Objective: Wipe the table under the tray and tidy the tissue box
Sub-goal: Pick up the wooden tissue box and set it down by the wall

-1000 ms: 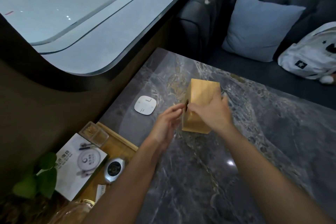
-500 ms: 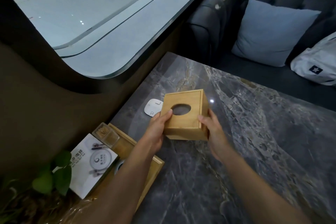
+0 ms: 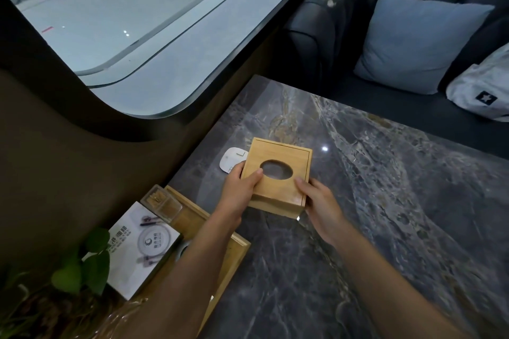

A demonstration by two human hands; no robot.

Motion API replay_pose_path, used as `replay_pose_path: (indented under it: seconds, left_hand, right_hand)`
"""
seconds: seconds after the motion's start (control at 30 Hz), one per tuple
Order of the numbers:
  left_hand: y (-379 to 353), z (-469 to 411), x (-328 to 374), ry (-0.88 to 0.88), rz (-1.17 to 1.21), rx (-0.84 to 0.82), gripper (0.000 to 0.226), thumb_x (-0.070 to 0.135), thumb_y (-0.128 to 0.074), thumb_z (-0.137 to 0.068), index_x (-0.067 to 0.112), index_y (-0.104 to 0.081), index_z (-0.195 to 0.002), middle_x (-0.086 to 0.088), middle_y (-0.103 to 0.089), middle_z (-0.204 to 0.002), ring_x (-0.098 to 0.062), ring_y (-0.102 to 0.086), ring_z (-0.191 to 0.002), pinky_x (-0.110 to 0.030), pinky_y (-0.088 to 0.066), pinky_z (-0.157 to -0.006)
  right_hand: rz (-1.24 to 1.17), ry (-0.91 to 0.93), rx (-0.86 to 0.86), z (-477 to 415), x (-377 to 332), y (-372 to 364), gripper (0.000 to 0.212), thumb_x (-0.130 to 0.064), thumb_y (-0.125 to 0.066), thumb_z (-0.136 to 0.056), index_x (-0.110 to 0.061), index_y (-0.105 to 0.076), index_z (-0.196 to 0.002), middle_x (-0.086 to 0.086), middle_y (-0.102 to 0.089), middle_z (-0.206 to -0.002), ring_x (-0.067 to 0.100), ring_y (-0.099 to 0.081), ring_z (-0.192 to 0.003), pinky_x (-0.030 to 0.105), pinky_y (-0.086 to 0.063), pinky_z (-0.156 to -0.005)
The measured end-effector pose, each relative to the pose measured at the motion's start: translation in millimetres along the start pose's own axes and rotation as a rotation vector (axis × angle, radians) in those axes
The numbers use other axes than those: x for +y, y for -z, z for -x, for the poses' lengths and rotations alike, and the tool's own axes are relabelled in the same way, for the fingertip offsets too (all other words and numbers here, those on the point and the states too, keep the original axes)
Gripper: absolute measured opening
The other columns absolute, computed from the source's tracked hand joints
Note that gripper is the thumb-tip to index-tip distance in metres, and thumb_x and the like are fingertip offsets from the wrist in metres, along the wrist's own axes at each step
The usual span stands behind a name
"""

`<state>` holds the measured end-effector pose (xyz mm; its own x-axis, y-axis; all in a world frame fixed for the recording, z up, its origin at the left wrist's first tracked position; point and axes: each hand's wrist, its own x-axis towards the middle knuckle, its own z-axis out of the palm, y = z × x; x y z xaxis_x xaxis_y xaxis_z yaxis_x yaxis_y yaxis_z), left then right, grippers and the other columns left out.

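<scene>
The dark marble tabletop [image 3: 385, 215] carries one wooden tray [image 3: 220, 250] at its near left edge and one wooden tissue box [image 3: 278, 179] just beyond it, lid up, its oval opening showing no tissue. The left hand [image 3: 239, 190] clasps the box's left side, thumb on the lid; the right hand [image 3: 316, 201] holds the near right corner. To set it well, I'd lower it flat and square to the tray's edge, then let go with both hands together. One small white pad [image 3: 231, 162] lies just behind the box. Two hands, one box, one tray.
</scene>
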<state>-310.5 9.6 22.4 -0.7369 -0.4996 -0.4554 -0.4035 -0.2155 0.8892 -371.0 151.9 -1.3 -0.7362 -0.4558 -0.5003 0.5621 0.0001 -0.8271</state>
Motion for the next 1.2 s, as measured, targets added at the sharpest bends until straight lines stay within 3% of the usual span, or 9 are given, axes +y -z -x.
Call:
replay_pose_path:
  seconds: [0.2, 0.3, 0.47, 0.57, 0.67, 0.8, 0.97, 1.07, 1.2]
  left_hand:
    - [2, 8, 14, -0.139, -0.087, 0.02, 0.033, 0.015, -0.053, -0.089, 0.015, -0.051, -0.122, 0.007, -0.059, -0.098, -0.003, -0.055, -0.086, -0.019, -0.042, -0.064]
    - [13, 7, 26, -0.204, -0.118, 0.063, 0.036, 0.018, -0.053, -0.089, 0.018, -0.05, -0.125, 0.005, -0.056, -0.107, -0.004, -0.054, -0.092, -0.02, -0.043, -0.067]
    - [40, -2, 28, -0.084, -0.094, 0.157, 0.032, 0.022, -0.053, -0.089, 0.019, -0.055, -0.12, -0.001, -0.059, -0.112, -0.005, -0.053, -0.089, -0.024, -0.043, -0.065]
    - [53, -1, 26, -0.03, -0.114, 0.187, 0.027, 0.021, -0.052, -0.09, 0.018, -0.058, -0.116, 0.007, -0.059, -0.094, -0.001, -0.05, -0.082, -0.023, -0.039, -0.062]
    - [60, 1, 24, -0.016, -0.151, 0.204, 0.026, 0.021, -0.05, -0.091, 0.016, -0.057, -0.116, 0.013, -0.054, -0.085, 0.001, -0.047, -0.078, -0.026, -0.038, -0.065]
    - [62, 8, 17, -0.016, -0.374, 0.271, 0.031, 0.027, -0.047, -0.092, 0.015, -0.051, -0.12, -0.006, -0.054, -0.122, -0.016, -0.052, -0.1, -0.037, -0.043, -0.087]
    - [35, 36, 0, -0.319, -0.858, 0.297, 0.067, 0.044, -0.047, -0.089, 0.018, -0.019, -0.143, -0.003, -0.02, -0.155, -0.019, -0.015, -0.143, -0.043, -0.017, -0.118]
    - [18, 44, -23, -0.438, -1.079, 0.218, 0.069, 0.05, -0.038, -0.09, 0.019, -0.012, -0.146, -0.002, -0.011, -0.158, -0.018, -0.001, -0.145, -0.036, -0.002, -0.117]
    - [23, 38, -37, -0.528, -1.079, 0.25, 0.054, 0.04, -0.037, -0.092, 0.019, -0.03, -0.141, -0.002, -0.03, -0.152, -0.019, -0.015, -0.144, -0.036, -0.002, -0.114]
  right_hand:
    - [-0.032, 0.021, -0.014, 2, -5, -8, 0.034, -0.014, -0.057, -0.087, -0.007, -0.053, -0.121, 0.007, -0.066, -0.111, 0.018, -0.063, -0.097, 0.027, -0.053, -0.078]
    - [-0.05, 0.04, -0.034, -1, -5, -17, 0.038, -0.014, -0.061, -0.085, -0.007, -0.053, -0.122, 0.009, -0.065, -0.116, 0.022, -0.062, -0.105, 0.038, -0.05, -0.091]
    - [0.087, 0.014, -0.066, -9, 3, -41, 0.035, -0.017, -0.066, -0.082, -0.016, -0.057, -0.116, 0.005, -0.066, -0.115, 0.021, -0.061, -0.108, 0.043, -0.045, -0.101]
    - [0.181, -0.06, -0.121, -8, 12, -52, 0.022, -0.016, -0.066, -0.082, -0.023, -0.058, -0.101, 0.003, -0.065, -0.114, 0.017, -0.058, -0.107, 0.035, -0.044, -0.099]
    - [0.206, -0.105, -0.11, -4, 16, -61, 0.035, -0.019, -0.066, -0.082, -0.017, -0.056, -0.115, -0.001, -0.065, -0.112, 0.014, -0.058, -0.106, 0.033, -0.043, -0.098]
    - [0.135, -0.097, -0.099, 1, 5, -61, 0.039, -0.019, -0.061, -0.087, -0.013, -0.052, -0.124, -0.002, -0.066, -0.107, 0.013, -0.062, -0.099, 0.032, -0.05, -0.09]
    - [0.163, 0.01, 0.024, -7, -14, -49, 0.062, -0.03, -0.055, -0.09, -0.032, -0.022, -0.143, 0.003, -0.036, -0.146, 0.017, -0.047, -0.116, 0.048, -0.043, -0.099]
    - [0.181, 0.026, -0.025, -12, -17, -53, 0.055, -0.025, -0.051, -0.093, -0.039, -0.025, -0.14, 0.006, -0.047, -0.138, 0.015, -0.058, -0.104, 0.046, -0.051, -0.09]
    - [0.294, 0.078, -0.054, -18, -12, -63, 0.047, -0.018, -0.05, -0.093, -0.028, -0.037, -0.137, 0.005, -0.06, -0.124, 0.02, -0.06, -0.109, 0.048, -0.049, -0.095]
